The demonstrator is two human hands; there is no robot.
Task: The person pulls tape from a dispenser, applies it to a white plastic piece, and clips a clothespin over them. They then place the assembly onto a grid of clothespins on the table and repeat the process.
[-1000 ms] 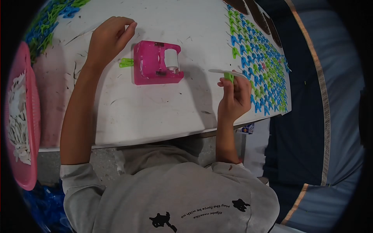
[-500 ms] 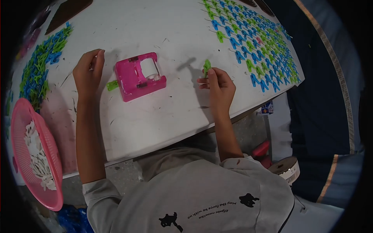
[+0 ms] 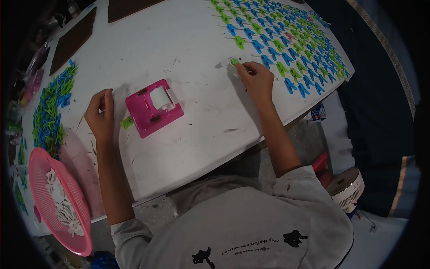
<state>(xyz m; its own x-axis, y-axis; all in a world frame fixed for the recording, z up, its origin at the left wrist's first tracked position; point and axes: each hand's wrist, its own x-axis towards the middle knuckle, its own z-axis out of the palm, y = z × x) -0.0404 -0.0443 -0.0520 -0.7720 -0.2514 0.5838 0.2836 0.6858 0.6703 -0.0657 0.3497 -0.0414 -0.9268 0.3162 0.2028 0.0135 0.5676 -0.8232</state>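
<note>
My right hand (image 3: pixel 259 83) pinches a green clothespin (image 3: pixel 234 62) between thumb and fingertips, low over the white table, just left of the rows of blue and green clothespins (image 3: pixel 286 56). My left hand (image 3: pixel 100 112) is closed with curled fingers beside a pink tape dispenser (image 3: pixel 145 117); whatever its fingers hold, if anything, is hidden. The dispenser carries a white roll (image 3: pixel 160 98). Another green clothespin (image 3: pixel 127 122) lies against the dispenser's left side.
A heap of blue and green clothespins (image 3: pixel 51 107) lies at the left. In front of it, a tilted pink basket (image 3: pixel 40 179) contains white pieces (image 3: pixel 62 204). Dark brown boards (image 3: pixel 74 40) lie at the far side. A white round appliance (image 3: pixel 347 190) stands below the table at right.
My right hand has carried the green clothespin away from me, closer to the rows at the right. My left hand stays closed beside the dispenser. The whole view has shifted.
</note>
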